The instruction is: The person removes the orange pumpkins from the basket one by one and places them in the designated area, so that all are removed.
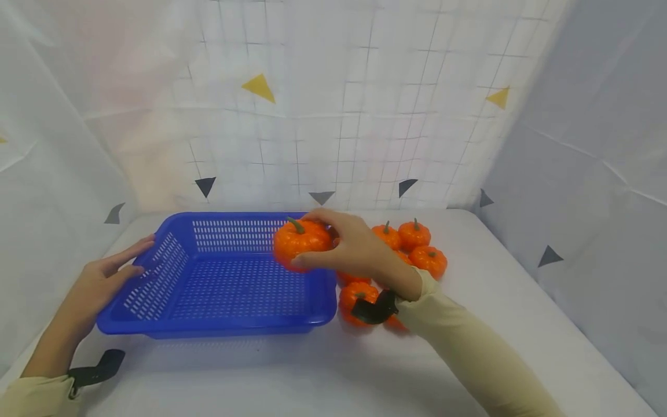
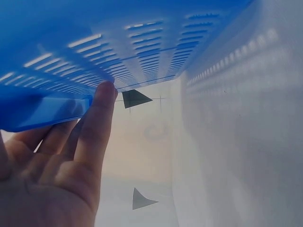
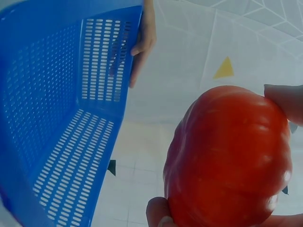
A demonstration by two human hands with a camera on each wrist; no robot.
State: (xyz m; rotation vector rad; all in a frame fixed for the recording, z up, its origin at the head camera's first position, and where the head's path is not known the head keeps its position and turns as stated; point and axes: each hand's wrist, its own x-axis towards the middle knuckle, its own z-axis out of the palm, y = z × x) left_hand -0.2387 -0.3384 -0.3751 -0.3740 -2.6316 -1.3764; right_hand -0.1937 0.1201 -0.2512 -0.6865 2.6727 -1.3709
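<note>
An orange toy pumpkin (image 1: pixel 298 243) with a green stem is gripped in my right hand (image 1: pixel 354 243), thumb on the near side and fingers on the far side. It is held above the right end of a blue plastic basket (image 1: pixel 219 330), whose slotted floor is bare. In the right wrist view the pumpkin (image 3: pixel 232 161) fills much of the lower right, with fingertips at its edges. My left hand (image 1: pixel 101 284) holds the basket's left rim, thumb over the inner side. From the left wrist, its fingers (image 2: pixel 97 118) show against the outside of the slotted wall.
Several more pumpkins (image 1: pixel 428 262) sit on the white table (image 1: pixel 469 347) just right of the basket, partly hidden behind my right hand and wrist. White sheets with yellow and dark triangles (image 1: pixel 259 88) stand behind and at both sides.
</note>
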